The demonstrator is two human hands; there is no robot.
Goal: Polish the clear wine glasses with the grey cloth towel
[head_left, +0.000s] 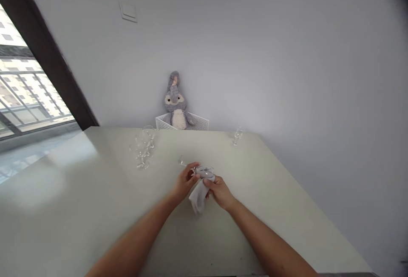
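The left hand [184, 182] pinches closed on a wine glass [184, 163] by the stem, the right hand [219, 192] grips a grey cloth [198, 197] around the bowl; at least two more glasses [142, 151] stand far left, another glass [237, 135] far right.

The bowl of the wine glass [182, 162] is hidden by a grey cloth [198, 197], the left hand [184, 182] and the right hand [219, 192]; the left forearm [134, 247] and right forearm [267, 243] are cut off by the bottom edge, and the overlapping glasses [142, 149] are too faint to be counted
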